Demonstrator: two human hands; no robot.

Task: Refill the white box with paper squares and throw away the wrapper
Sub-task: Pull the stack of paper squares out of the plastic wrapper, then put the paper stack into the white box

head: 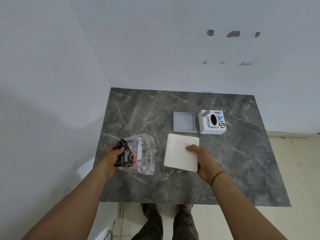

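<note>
On the dark grey marble-patterned tabletop, the left hand is clamped on the crumpled clear plastic wrapper with black and red "Dove" printing, at about 9 o'clock from the table's middle; the fingers curl under the wrapper's left edge and are mostly hidden, only the thumb showing on top, and whether the wrapper rests on the surface or is held just above it cannot be told. The right hand pinches the thick white stack of paper squares at its near right corner, thumb on top and the other fingers out of sight beneath; the stack sits near the table's centre, and it is unclear whether its far edge touches the surface. At 12 o'clock from the stack lies the shallow pale grey square box base, open side up and showing nothing inside. Just beside it at 3 o'clock stands the white square box cover with an oval black slot and stickers, "Dart" and "code" legible, the smaller print too fine to read. The person's legs are partly cut off by the table's near edge.
</note>
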